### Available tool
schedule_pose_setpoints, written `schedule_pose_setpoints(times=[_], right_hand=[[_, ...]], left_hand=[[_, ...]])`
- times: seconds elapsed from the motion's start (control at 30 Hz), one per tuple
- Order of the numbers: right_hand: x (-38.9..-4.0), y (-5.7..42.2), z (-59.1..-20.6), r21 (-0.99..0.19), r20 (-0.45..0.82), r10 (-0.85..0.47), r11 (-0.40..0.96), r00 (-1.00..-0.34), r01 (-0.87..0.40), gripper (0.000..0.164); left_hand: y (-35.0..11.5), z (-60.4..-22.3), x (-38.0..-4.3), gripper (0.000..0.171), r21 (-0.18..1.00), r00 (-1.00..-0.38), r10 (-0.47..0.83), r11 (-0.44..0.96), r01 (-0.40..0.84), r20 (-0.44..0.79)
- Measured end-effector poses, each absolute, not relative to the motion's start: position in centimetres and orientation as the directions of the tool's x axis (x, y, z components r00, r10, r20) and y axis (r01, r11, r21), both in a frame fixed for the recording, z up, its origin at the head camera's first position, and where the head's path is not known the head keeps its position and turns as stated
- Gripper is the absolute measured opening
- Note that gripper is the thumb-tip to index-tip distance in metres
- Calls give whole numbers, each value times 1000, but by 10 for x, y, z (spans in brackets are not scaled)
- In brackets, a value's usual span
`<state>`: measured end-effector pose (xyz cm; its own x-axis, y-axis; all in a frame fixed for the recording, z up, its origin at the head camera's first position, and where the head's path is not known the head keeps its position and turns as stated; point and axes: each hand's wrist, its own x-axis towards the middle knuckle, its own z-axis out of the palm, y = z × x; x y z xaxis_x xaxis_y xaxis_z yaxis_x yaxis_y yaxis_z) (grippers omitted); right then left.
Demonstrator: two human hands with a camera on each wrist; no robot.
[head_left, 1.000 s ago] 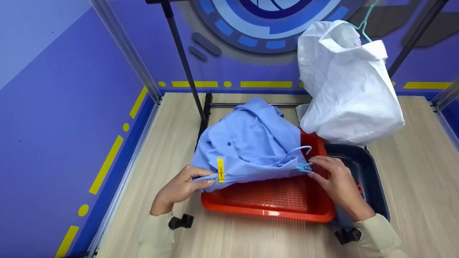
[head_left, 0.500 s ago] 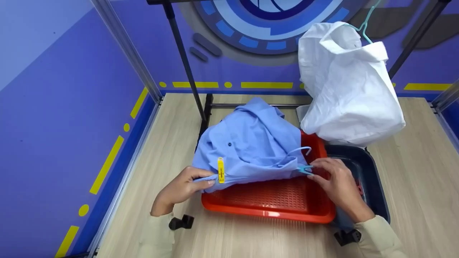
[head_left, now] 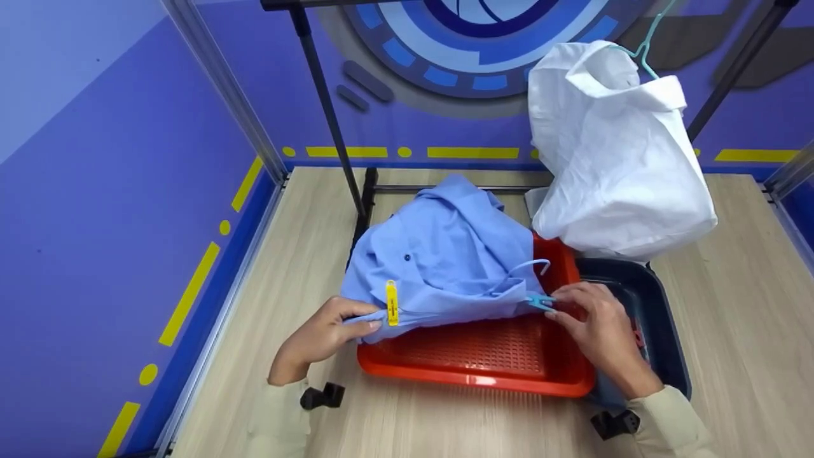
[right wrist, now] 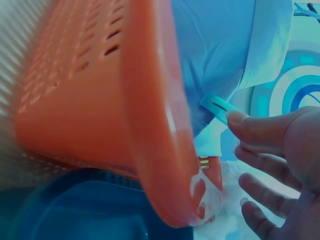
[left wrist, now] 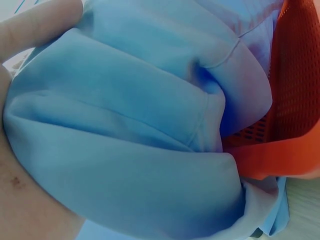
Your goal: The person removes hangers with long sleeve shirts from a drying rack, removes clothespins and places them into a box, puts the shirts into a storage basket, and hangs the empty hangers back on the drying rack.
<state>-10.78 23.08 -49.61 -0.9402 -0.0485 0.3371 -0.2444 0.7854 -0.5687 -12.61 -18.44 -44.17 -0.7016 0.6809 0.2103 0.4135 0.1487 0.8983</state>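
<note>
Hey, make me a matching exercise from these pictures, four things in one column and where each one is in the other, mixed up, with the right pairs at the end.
1. Yellow clothespin
2. Turquoise clothespin
3. Blue garment
4. White garment

A. Pinched in the right grip
B. Hanging from a green hanger
C. Beside the left grip
D. Draped over part of the red basket

Pairs: 1-C, 2-A, 3-D, 4-B.

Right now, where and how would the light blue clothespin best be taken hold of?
Probably by its two splayed ends, pinched between thumb and fingers, coming from the person's right. In the head view, the light blue clothespin has its other end at the edge of the blue garment, while the splayed ends point right, away from the cloth. The right hand already pinches there.
</note>
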Motion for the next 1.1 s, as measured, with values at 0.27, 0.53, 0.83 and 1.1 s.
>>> schedule_pose_setpoints(times=[0.27,0.53,0.83,1.1], right_hand=[[-106,231,-496,-561,342,-39,793,-939,-237,23],[-103,228,-496,-565,366,-18,790,-930,-238,19],[-102,230,-498,-576,374,-12,781,-927,-242,18],[-102,233,-497,-577,371,1,784,-929,-230,18]], left_hand=[[-185,-443,-127,17,894,-688,686,126,430,235],[-183,-443,-127,20,907,-693,682,106,408,232],[-182,-443,-125,19,918,-719,670,145,370,184],[-181,-444,-125,20,917,-731,662,169,361,165]])
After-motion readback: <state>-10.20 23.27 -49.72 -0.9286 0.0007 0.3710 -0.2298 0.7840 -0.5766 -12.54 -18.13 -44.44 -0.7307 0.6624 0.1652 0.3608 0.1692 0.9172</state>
